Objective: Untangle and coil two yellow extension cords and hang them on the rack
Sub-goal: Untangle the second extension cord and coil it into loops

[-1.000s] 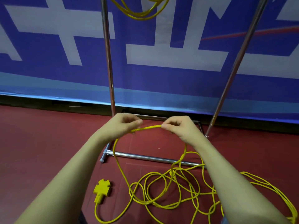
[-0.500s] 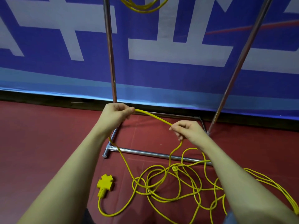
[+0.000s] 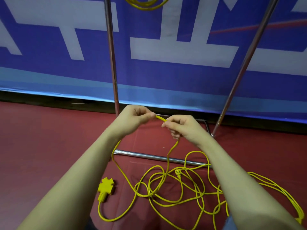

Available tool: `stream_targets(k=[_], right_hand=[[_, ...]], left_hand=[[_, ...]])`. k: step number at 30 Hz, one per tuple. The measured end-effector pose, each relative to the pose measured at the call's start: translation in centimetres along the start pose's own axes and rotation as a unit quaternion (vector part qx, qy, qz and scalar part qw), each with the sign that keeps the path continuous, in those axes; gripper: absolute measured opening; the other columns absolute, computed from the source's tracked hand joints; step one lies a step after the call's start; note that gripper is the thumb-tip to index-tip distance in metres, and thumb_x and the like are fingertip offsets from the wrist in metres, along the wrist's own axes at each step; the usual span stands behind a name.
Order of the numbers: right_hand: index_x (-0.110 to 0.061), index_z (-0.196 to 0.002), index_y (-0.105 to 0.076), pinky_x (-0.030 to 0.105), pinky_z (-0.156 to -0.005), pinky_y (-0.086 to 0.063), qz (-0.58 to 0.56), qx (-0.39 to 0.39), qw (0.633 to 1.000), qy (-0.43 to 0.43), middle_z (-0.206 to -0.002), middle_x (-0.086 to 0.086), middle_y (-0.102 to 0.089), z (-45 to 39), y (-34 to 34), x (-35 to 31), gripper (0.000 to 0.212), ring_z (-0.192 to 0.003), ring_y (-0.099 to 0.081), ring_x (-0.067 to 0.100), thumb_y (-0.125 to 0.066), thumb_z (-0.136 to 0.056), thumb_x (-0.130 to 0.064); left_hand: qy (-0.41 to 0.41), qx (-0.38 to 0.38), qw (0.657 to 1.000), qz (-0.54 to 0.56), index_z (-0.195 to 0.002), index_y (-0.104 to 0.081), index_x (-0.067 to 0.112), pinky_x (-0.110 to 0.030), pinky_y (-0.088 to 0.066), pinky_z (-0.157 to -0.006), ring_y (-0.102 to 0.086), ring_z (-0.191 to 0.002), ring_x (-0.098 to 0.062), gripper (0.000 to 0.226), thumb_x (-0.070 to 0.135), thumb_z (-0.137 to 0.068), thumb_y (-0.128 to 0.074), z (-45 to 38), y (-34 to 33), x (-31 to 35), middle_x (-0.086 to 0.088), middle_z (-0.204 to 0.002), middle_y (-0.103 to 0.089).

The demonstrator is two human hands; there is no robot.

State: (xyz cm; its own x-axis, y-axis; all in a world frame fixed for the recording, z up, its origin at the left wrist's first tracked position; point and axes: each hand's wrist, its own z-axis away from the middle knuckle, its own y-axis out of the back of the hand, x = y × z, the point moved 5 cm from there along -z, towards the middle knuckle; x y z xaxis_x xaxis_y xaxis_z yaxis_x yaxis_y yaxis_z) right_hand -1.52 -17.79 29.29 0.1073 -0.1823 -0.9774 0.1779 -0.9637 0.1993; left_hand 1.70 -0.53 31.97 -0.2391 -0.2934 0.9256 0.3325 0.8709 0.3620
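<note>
Since 0.5 s ago the right hand (image 3: 184,127) has slid back up the thin yellow extension cord (image 3: 167,191) until it sits just beside the left hand (image 3: 132,117), with only a short bridge of cord between them. Each grip is pinching that cord: left thumb and fingers curled round it at about 10 o'clock of the bridge, right thumb and fingers closed on it at 4 o'clock.

From the right hand the cord drops to a loose tangle on the red floor (image 3: 49,146), spreading toward 5 o'clock, with the yellow cross-shaped multi-socket block (image 3: 106,188) lying at 7 o'clock of the tangle and a small yellow plug (image 3: 178,173) in its middle.

To coil well, I judge the left hand should keep the gathered loop fixed while the right draws equal lengths, letting the cord twist free so crossings below fall open rather than tighten.

A second bunch of yellow cord loops (image 3: 146,4) hangs at 12 o'clock on the chrome tube rack (image 3: 112,63), cut off by the frame edge; the rack's top bar is out of view. How many loops the left hand already holds cannot be told, and the forearms hide parts of the tangle.
</note>
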Motion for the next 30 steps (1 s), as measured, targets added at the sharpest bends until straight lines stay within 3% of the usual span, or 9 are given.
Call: stream_targets(k=[4,9,14,17,20,22,24,26,30], right_hand=[[-0.004,-0.076,-0.061,0.022,-0.05,-0.04,-0.023,-0.013,0.999,-0.028,-0.049,-0.003,-0.039,0.2,0.1,2.1,0.023,-0.042,-0.037,0.009,-0.049,-0.096,-0.008],[-0.011,-0.07,-0.062,0.031,-0.063,-0.046,0.076,0.006,0.997,0.0,-0.05,-0.003,-0.048,0.6,1.3,2.4,0.024,-0.047,-0.048,0.01,-0.058,-0.093,-0.013],[-0.017,-0.067,-0.055,0.021,-0.062,-0.039,0.13,0.004,0.991,0.0,-0.061,0.001,-0.052,0.7,1.5,2.9,0.025,-0.059,-0.049,0.01,-0.059,-0.091,-0.022],[-0.013,-0.068,-0.053,0.014,-0.062,-0.042,0.075,0.0,0.997,-0.028,-0.066,0.004,-0.057,0.8,1.5,2.8,0.026,-0.06,-0.055,0.003,-0.057,-0.094,-0.015],[-0.007,-0.075,-0.059,0.033,-0.07,-0.052,-0.023,-0.01,0.998,-0.057,-0.06,0.002,-0.056,1.1,1.7,2.8,0.021,-0.057,-0.058,0.014,-0.052,-0.095,-0.012],[-0.005,-0.077,-0.063,0.029,-0.058,-0.049,-0.03,0.017,0.998,-0.047,-0.055,-0.002,-0.053,1.1,2.0,2.8,0.022,-0.048,-0.05,0.011,-0.05,-0.095,-0.008],[-0.005,-0.077,-0.065,0.018,-0.045,-0.034,-0.04,0.069,0.996,-0.028,-0.05,-0.005,-0.045,1.1,2.4,2.5,0.023,-0.042,-0.037,0.006,-0.051,-0.095,-0.007],[-0.004,-0.077,-0.066,0.015,-0.041,-0.022,-0.081,0.107,0.991,-0.028,-0.047,-0.006,-0.04,1.0,2.9,1.8,0.022,-0.04,-0.027,0.003,-0.052,-0.094,-0.007],[-0.005,-0.078,-0.069,0.017,-0.04,-0.022,0.01,0.066,0.998,-0.015,-0.045,-0.006,-0.04,1.1,2.8,-1.0,0.019,-0.04,-0.028,0.006,-0.057,-0.092,-0.01]], left_hand=[[0.009,0.043,0.999,0.017,-0.072,-0.072,0.02,-0.027,-0.032,-0.058,-0.04,-0.062,-0.016,0.021,0.025,-0.091,-0.065,0.1,1.1,-0.7,0.004,-0.06,-0.05],[0.014,0.065,0.997,0.025,-0.071,-0.073,0.02,-0.034,-0.034,-0.064,-0.043,-0.065,-0.019,0.02,0.024,-0.089,-0.068,0.2,1.6,-1.2,-0.004,-0.065,-0.054],[0.017,0.053,0.998,0.031,-0.077,-0.075,0.01,-0.035,-0.032,-0.063,-0.04,-0.065,-0.021,0.019,0.025,-0.087,-0.07,0.4,1.4,-1.3,-0.005,-0.063,-0.052],[0.019,0.045,0.998,0.038,-0.074,-0.075,0.013,-0.031,-0.03,-0.06,-0.038,-0.062,-0.019,0.018,0.024,-0.087,-0.071,0.4,1.4,-1.3,0.001,-0.058,-0.049],[0.019,0.072,0.995,0.064,-0.067,-0.072,0.016,-0.025,-0.028,-0.054,-0.036,-0.055,-0.012,0.021,0.022,-0.087,-0.07,0.5,2.0,-1.2,0.003,-0.055,-0.046],[0.021,0.077,0.995,0.067,-0.068,-0.07,0.015,-0.021,-0.027,-0.051,-0.035,-0.052,-0.008,0.02,0.021,-0.088,-0.069,0.6,2.2,-1.2,0.005,-0.054,-0.045],[0.036,0.047,0.996,0.068,-0.068,-0.068,0.014,-0.02,-0.027,-0.049,-0.035,-0.05,-0.007,0.022,0.02,-0.09,-0.067,0.6,1.9,-1.5,0.004,-0.054,-0.046],[0.071,-0.015,0.996,0.052,-0.071,-0.066,0.014,-0.02,-0.031,-0.049,-0.041,-0.049,-0.009,0.024,0.02,-0.093,-0.062,0.7,1.3,-2.0,0.002,-0.055,-0.052],[0.105,-0.122,0.986,0.04,-0.088,-0.07,0.01,-0.024,-0.048,-0.058,-0.055,-0.055,-0.012,0.023,0.024,-0.097,-0.054,1.3,-0.3,-1.8,-0.007,-0.075,-0.067]])
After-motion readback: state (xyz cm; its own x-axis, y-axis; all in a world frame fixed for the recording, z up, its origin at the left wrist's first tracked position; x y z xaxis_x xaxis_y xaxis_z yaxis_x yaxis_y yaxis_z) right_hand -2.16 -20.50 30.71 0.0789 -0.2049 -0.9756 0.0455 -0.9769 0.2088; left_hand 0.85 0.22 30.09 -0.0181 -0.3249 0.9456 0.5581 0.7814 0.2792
